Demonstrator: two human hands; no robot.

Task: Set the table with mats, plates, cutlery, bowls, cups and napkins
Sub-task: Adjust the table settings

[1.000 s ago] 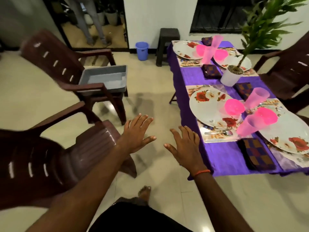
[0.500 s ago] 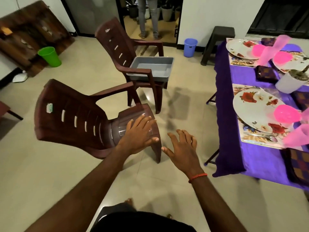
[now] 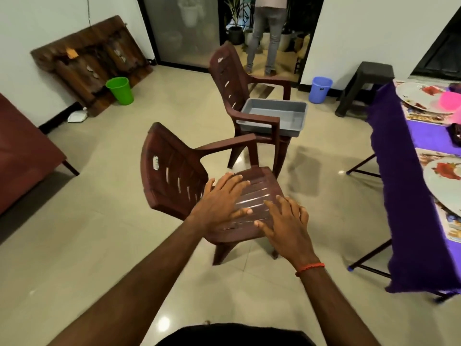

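Left grip (image 3: 219,203) and right grip (image 3: 287,226) spread out over a brown chair (image 3: 172,176)
Fingers loose, holding nothing; can't tell if they touch the seat. The plates (image 3: 439,188) and a pink cup (image 3: 450,102) sit on the purple-covered desk (image 3: 404,196) at right.

Glossy plastic chair (image 3: 179,181); purple cloth (image 3: 409,196)

No readable text is showing anywhere. The near brown chair (image 3: 174,176) is carrying a small pale sticker (image 3: 156,163) on its backrest, print too blurred to read. The blue bucket (image 3: 320,89) is showing a dark mark on its side, too small to make out. An orange tag (image 3: 71,53) is sitting on the wooden panel (image 3: 94,63), nothing legible. The printed mats (image 3: 424,117) on the table (image 3: 399,196) are showing pattern only.
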